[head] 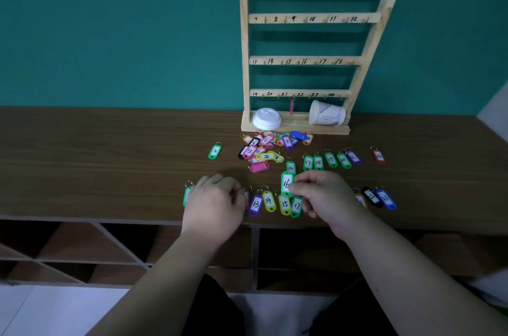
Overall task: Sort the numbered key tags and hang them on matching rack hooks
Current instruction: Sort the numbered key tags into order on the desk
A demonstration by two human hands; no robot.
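My right hand (323, 195) pinches a green tag marked 16 (286, 184) just above a near row of tags: purple 13 (256, 205), yellow 14 (268, 200), yellow 15 (285, 204), green 17 (296, 206). My left hand (215, 198) lies curled over the row's left end, its fingertips on a tag that is mostly hidden; a green tag (187, 195) pokes out at its left. A loose heap of tags (268, 147) sits in front of the wooden rack (302, 62), whose hooks are numbered 1 to 24. One pink tag (291, 109) hangs in the bottom row.
A white lid (266, 118) and a tipped paper cup (325, 113) rest on the rack's base. Further tags lie in a row at mid-right (331, 160), a red one (379, 157) farther right, black and blue ones (380, 198) near the right wrist, a green 2 (215, 152) alone at left.
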